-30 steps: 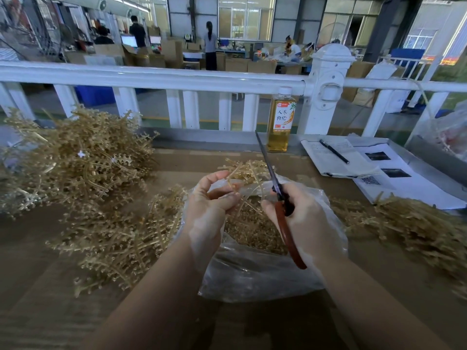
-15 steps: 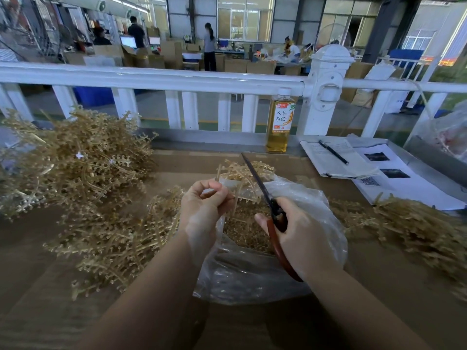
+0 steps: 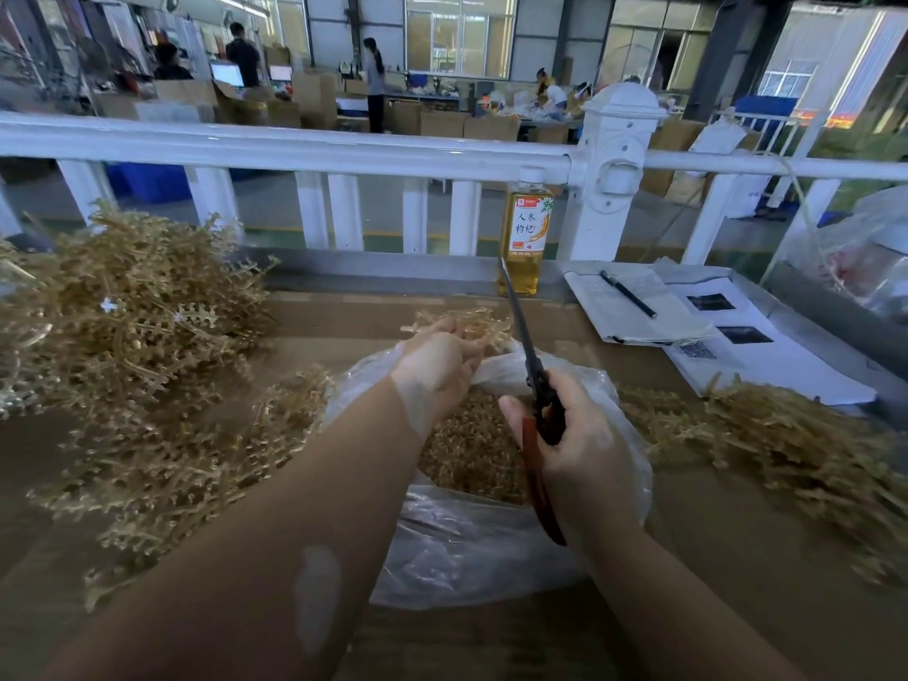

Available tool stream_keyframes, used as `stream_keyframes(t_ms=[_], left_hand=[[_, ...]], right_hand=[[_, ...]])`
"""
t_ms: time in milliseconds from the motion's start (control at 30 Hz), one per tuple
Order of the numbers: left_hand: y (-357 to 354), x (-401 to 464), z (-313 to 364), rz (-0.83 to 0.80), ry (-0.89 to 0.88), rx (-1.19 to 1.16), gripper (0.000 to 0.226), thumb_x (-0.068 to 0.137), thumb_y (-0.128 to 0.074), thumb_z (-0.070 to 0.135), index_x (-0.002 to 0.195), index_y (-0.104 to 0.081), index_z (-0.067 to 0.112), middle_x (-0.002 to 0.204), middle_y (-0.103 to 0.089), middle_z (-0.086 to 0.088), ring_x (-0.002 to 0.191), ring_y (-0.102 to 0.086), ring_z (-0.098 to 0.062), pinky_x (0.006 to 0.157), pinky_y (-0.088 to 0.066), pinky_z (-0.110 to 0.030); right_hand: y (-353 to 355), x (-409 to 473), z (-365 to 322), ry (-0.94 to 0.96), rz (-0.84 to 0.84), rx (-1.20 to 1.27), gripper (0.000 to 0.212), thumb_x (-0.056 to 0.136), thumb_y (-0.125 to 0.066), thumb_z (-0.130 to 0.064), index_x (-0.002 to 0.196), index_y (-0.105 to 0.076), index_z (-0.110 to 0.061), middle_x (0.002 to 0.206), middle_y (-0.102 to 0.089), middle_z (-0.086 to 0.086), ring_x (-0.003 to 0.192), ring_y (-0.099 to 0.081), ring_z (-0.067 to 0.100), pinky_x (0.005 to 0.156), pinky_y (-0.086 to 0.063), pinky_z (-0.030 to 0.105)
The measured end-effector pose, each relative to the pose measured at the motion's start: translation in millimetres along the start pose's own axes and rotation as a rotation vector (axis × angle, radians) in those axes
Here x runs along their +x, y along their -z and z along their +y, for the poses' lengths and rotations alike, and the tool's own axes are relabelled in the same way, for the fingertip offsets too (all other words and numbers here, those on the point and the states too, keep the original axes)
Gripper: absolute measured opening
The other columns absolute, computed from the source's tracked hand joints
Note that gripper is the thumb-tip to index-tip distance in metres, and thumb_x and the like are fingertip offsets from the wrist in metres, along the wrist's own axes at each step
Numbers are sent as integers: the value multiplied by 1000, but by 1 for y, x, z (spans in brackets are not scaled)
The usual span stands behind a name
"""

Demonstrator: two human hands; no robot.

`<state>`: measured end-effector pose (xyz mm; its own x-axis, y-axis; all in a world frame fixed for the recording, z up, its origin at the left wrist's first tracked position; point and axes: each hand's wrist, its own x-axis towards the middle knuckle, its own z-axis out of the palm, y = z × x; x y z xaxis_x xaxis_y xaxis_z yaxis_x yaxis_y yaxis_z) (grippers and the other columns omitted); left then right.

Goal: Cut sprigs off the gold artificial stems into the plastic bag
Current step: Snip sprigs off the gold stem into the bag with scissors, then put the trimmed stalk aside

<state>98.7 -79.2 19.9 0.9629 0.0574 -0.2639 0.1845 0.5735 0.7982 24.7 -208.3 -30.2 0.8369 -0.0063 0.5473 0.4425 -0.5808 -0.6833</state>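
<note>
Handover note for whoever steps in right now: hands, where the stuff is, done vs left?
Left hand: grip on a gold stem above the far rim of the plastic bag.
Right hand: grip on the scissors, blades pointing up and away.
Done: cut sprigs already fill part of the bag.
Left: the stem in hand, plus the big gold pile at left. A second pile lies at right; whether cut or uncut, cannot tell.

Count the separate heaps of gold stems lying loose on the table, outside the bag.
3: a tall heap at far left, a flatter one in front of it beside the plastic bag, and one at right. Edges run out of frame, so more may be hidden.
</note>
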Motion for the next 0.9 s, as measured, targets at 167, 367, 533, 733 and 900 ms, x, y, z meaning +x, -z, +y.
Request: stream_keyframes(t_ms=[167,367,533,733,900], left_hand=[[1,5,2,91,32,232,51,89,-43,-17,137,-43,1,94,-54,-12,85,-54,-16,75,-47,-23],[-1,12,4,118,66,391,27,90,-44,-16,97,-57,7,98,-52,-10,84,-51,-15,79,-48,-20],[6,22,0,4,-24,497,73,83,-32,-23,146,-34,12,149,-33,-13,121,-45,-28,100,-43,-37],[6,20,-10,186,-195,758,41,89,-33,-12,113,-56,12,111,-58,-8,87,-56,-18,80,-50,-30],[10,24,-7,285,-231,1076,26,92,-37,0,96,-62,3,82,-57,-5,87,-56,-24,75,-47,-32]], right_hand=[[-3,-3,1,108,63,-112,20,89,-60,-44,91,-56,-24,62,-50,-13,60,-52,6,54,-38,10],[-3,-1,-2,83,65,-95,24,88,-58,-44,90,-58,-20,62,-48,-13,56,-49,2,56,-36,5],[-6,2,1,-27,-97,-177,20,93,-60,-37,105,-59,-21,81,-61,-9,74,-58,10,63,-45,14],[-9,8,-1,-140,-183,-210,20,94,-58,-33,111,-57,-22,93,-66,-2,87,-61,18,75,-51,37],[-8,8,-1,-154,-181,-193,18,94,-57,-36,107,-57,-24,88,-64,-4,84,-60,16,73,-50,36]])
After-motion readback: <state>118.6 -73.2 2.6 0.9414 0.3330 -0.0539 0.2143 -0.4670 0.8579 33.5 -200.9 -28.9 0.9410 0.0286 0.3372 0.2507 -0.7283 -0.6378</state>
